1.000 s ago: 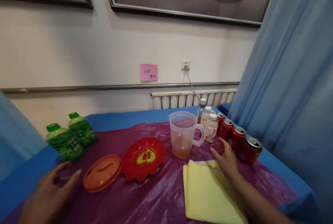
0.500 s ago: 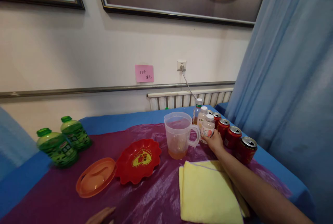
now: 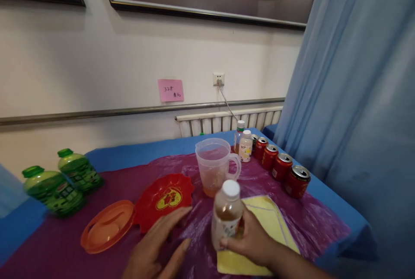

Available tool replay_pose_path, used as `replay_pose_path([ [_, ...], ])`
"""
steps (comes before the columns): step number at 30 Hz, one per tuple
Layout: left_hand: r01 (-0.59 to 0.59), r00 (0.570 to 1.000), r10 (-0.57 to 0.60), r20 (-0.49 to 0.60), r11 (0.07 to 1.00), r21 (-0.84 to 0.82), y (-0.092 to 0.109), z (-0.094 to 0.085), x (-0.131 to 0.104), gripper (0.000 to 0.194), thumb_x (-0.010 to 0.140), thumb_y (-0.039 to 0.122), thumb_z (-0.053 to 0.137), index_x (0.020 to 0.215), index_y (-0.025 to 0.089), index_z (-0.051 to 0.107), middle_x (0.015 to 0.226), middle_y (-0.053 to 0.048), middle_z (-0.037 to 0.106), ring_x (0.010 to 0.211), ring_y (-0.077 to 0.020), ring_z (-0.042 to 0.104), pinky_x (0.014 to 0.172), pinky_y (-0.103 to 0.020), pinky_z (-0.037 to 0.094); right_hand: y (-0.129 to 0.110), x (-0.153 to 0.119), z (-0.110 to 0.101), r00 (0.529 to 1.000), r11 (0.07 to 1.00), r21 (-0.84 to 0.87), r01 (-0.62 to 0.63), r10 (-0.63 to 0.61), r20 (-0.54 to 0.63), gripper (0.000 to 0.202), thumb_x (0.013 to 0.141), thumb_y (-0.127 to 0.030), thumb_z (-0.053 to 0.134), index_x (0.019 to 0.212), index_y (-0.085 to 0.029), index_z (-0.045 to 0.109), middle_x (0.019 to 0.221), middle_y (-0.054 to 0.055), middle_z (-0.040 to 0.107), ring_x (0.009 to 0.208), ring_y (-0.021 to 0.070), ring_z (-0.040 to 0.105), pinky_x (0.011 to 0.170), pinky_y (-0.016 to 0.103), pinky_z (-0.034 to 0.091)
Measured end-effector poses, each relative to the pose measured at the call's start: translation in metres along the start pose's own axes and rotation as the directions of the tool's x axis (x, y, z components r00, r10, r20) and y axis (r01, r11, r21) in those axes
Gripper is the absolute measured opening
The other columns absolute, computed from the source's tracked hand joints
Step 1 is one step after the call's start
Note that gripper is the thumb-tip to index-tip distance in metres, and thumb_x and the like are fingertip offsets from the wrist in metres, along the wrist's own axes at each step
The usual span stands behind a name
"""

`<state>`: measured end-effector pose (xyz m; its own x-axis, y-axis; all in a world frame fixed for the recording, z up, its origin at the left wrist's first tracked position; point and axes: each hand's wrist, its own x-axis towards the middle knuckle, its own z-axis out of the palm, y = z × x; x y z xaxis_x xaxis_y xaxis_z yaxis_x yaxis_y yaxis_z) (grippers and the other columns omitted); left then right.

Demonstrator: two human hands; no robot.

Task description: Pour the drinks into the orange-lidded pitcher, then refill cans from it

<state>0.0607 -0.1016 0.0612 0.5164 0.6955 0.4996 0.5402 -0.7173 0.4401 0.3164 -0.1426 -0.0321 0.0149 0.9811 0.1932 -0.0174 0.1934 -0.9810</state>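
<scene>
Wrapped around a clear bottle (image 3: 226, 216) with a white cap and a printed label is my right hand (image 3: 248, 238); amber liquid shows inside it. The bottle is upright in front of the jug, over the left part of a folded yellow cloth (image 3: 264, 216). My left hand (image 3: 158, 244) is to its left, fingers stretched out and thumb apart, holding nothing. Behind the bottle stands a translucent plastic jug (image 3: 210, 169) with a little orange liquid at its bottom. A red scalloped plate (image 3: 151, 203) lies beyond my left hand, beside an orange oval dish (image 3: 108, 227).
Two green bottles (image 3: 53, 190) stand at the left. At the back right are a white-capped bottle (image 3: 245, 147), a green-labelled bottle (image 3: 239, 134) and a row of red cans (image 3: 282, 167). Purple plastic sheeting (image 3: 113, 186) covers the blue table; a blue curtain (image 3: 343, 97) hangs right.
My right hand has brought the bottle from the back row beside the cans toward me. My left hand has come up and rightward from the bottom edge. The view has shifted slightly right.
</scene>
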Motion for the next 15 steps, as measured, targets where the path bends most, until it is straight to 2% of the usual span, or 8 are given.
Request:
replay_pose_path([
  [2, -0.062, 0.997, 0.062, 0.043, 0.998, 0.004, 0.018, -0.005, 0.02, 0.061, 0.091, 0.038, 0.067, 0.149, 0.044, 0.047, 0.143, 0.0, 0.066, 0.125, -0.0244, 0.067, 0.107, -0.035, 0.053, 0.001, 0.0, 0.011, 0.993, 1.0, -0.006, 0.014, -0.013, 0.12, 0.076, 0.063, -0.042, 0.088, 0.129, -0.022, 0.056, 0.12, 0.008, 0.071, 0.106, 0.0255, 0.067, 0.094, 0.04, 0.054],
  [4, -0.102, 0.987, 0.104, 0.122, 0.995, -0.018, 0.028, -0.008, 0.031, 0.061, 0.094, 0.035, 0.063, 0.152, 0.043, 0.044, 0.148, -0.001, 0.061, 0.131, -0.0251, 0.062, 0.109, -0.037, 0.051, -0.001, 0.0, 0.015, 0.982, 1.0, -0.014, 0.005, -0.002, 0.188, 0.08, 0.06, -0.042, 0.09, 0.13, -0.022, 0.057, 0.123, 0.007, 0.07, 0.108, 0.0255, 0.066, 0.095, 0.038, 0.053],
  [7, -0.119, 0.955, 0.141, 0.26, 0.988, -0.097, 0.033, -0.012, 0.038, 0.053, 0.094, 0.034, 0.063, 0.146, 0.043, 0.053, 0.141, 0.0, 0.067, 0.125, -0.0251, 0.066, 0.108, -0.038, 0.054, -0.007, 0.0, 0.014, 0.964, 0.999, 0.025, -0.024, 0.017, 0.264, 0.08, 0.06, -0.042, 0.089, 0.132, -0.023, 0.058, 0.126, 0.007, 0.069, 0.11, 0.0255, 0.065, 0.094, 0.036, 0.053],
  [9, -0.106, 0.942, 0.143, 0.305, 0.985, -0.133, 0.034, -0.013, 0.04, 0.048, 0.093, 0.035, 0.065, 0.141, 0.044, 0.059, 0.134, 0.001, 0.072, 0.121, -0.0251, 0.068, 0.106, -0.038, 0.055, -0.01, -0.001, 0.013, 0.956, 0.998, 0.062, -0.013, -0.006, 0.295, 0.078, 0.061, -0.039, 0.089, 0.132, -0.024, 0.06, 0.128, 0.007, 0.068, 0.113, 0.0259, 0.064, 0.096, 0.037, 0.053],
  [12, -0.104, 0.948, 0.148, 0.283, 0.981, -0.163, 0.036, -0.009, 0.044, 0.043, 0.092, 0.037, 0.066, 0.135, 0.043, 0.064, 0.126, 0.0, 0.075, 0.116, -0.0252, 0.07, 0.104, -0.038, 0.057, -0.01, -0.002, 0.012, 0.96, 0.995, 0.095, 0.012, -0.038, 0.277, 0.078, 0.059, -0.035, 0.091, 0.131, -0.025, 0.061, 0.131, 0.007, 0.066, 0.116, 0.027, 0.063, 0.099, 0.038, 0.051],
  [15, -0.098, 0.979, 0.13, 0.158, 0.976, -0.194, 0.037, 0.004, 0.045, 0.034, 0.088, 0.041, 0.072, 0.122, 0.04, 0.07, 0.112, -0.001, 0.078, 0.107, -0.0251, 0.072, 0.095, -0.036, 0.06, -0.007, -0.003, 0.012, 0.969, 0.996, 0.088, -0.028, 0.005, 0.246, 0.079, 0.058, -0.033, 0.091, 0.131, -0.025, 0.06, 0.129, 0.006, 0.067, 0.112, 0.0262, 0.064, 0.096, 0.037, 0.052],
])
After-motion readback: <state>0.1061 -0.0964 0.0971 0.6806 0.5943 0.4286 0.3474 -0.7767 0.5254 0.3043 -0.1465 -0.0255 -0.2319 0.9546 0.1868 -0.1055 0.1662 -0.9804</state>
